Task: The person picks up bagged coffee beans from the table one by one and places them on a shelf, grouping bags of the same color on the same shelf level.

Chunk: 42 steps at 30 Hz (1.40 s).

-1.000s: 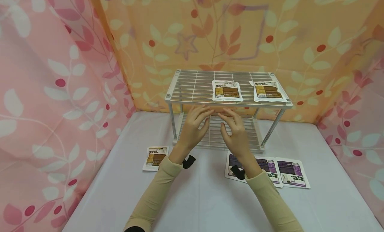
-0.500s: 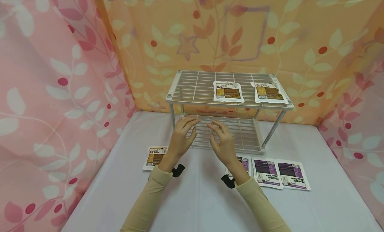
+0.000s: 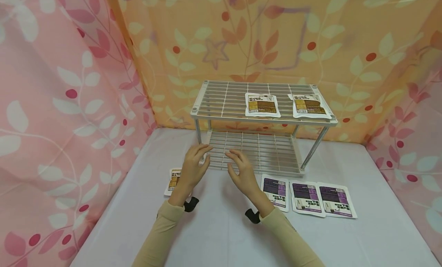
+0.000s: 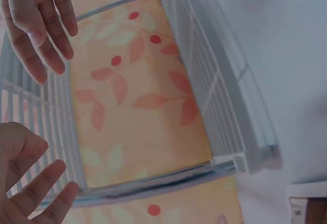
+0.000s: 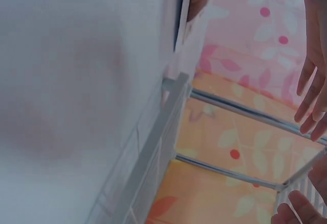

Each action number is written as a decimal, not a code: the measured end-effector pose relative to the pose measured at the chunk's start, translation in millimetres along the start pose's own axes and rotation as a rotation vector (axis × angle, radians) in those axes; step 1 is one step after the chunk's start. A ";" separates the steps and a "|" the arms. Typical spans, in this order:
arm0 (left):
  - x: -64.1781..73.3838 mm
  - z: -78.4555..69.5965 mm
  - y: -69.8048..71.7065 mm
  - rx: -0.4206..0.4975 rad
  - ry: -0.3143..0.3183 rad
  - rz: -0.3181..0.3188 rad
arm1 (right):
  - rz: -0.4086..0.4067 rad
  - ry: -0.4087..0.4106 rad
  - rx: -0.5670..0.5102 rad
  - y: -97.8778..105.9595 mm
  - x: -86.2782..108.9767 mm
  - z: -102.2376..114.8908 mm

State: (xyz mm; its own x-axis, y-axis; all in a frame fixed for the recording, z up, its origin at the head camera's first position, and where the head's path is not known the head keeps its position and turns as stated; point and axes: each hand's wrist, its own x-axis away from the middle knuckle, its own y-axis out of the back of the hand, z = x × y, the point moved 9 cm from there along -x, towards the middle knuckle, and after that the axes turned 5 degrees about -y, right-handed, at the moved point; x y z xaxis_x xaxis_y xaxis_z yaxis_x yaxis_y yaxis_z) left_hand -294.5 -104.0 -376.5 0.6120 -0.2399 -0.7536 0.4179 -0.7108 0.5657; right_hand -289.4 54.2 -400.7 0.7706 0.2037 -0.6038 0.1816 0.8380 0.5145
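My left hand (image 3: 193, 165) hovers in front of the left end of a white two-tier wire rack (image 3: 257, 159), its fingers loosely bent around nothing. Partly hidden beneath that wrist lies a brown-and-gold pouch (image 3: 172, 181) on the table. To its right, my right hand (image 3: 243, 175) hangs above the cloth before the lower tier, also holding nothing. Both palms face each other with a gap between them. Near the right forearm lies a purple-and-white pouch (image 3: 276, 191). In the left wrist view the fingers of both hands stand apart before the rack.
Two brown-and-gold pouches, one central (image 3: 263, 106) and one at the right end (image 3: 309, 107), lie on the rack's top tier. Two more purple pouches, a middle one (image 3: 307, 200) and a right one (image 3: 336, 201), overlap on the white tablecloth (image 3: 221, 236). Patterned curtains (image 3: 165, 67) enclose the table.
Both hands have drawn back from the rack, moving down and to the left. The left purple pouch, earlier partly covered by the right arm, shows more fully. The pouches have not moved.
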 end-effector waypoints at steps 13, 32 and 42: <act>42.8 37.1 5.8 -0.053 0.128 0.113 | 0.129 -0.057 -0.051 -40.1 11.1 -4.8; 100.4 82.0 25.0 -0.078 0.379 0.279 | 0.355 -0.157 -0.188 -96.3 27.7 -7.4; 119.0 97.4 31.1 -0.085 0.496 0.343 | 0.432 -0.171 -0.207 -122.4 35.9 -4.0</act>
State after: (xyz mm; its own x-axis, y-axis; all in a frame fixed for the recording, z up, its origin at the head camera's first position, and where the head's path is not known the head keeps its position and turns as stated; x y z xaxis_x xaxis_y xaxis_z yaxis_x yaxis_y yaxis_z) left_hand -274.1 -219.1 -481.2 0.9524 -0.0951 -0.2897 0.1813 -0.5873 0.7888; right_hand -286.4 -39.1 -487.9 0.8407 0.4826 -0.2457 -0.2871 0.7819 0.5534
